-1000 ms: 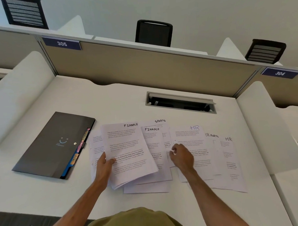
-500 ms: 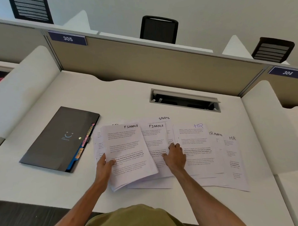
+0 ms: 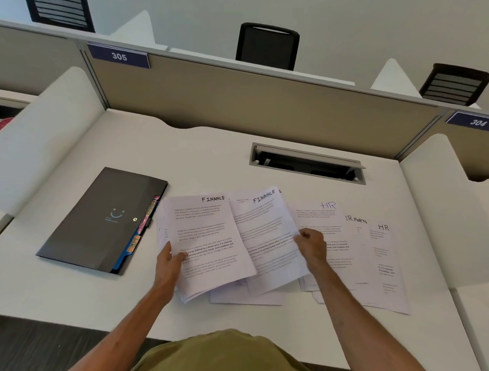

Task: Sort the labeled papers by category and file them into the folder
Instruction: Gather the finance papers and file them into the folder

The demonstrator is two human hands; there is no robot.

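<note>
The FINANCE sheaf (image 3: 209, 243) is at the middle of the tabletop (image 3: 208, 147), toward its near edge, tilted up off the surface. The left hand (image 3: 168, 261) grips it by the lower left margin, thumb across the top page and fingers curled underneath. Holding it by one side leaves the top face free to take another page, and the heading reads plainly.

Just to its right, the right hand (image 3: 310, 245) pinches the right edge of a second FINANCE sheet (image 3: 267, 232). That sheet is lifted and blurred, and its left edge is overlapped by the sheaf. I judge it is being gathered in with its own category.

Toward the right edge an HR sheet (image 3: 323, 218), a sheet showing only "PORTS" (image 3: 357, 236) and another HR page (image 3: 387, 263) lie flat. They are fanned so that each heading peeks out, probably so the labels can be read at a glance. More loose sheets (image 3: 248, 297) lie flat by the near edge, under the raised ones.

The folder (image 3: 104, 219) lies shut toward the left edge, just beside the sheaf. Its coloured tabs (image 3: 144, 229) face the papers, which looks handy for filing once a pile is complete. Whether anything is already inside I cannot tell.

Farther off, a cable hatch (image 3: 306, 163) is sunk into the tabletop near its far edge. Behind it stands the partition (image 3: 234, 96).
</note>
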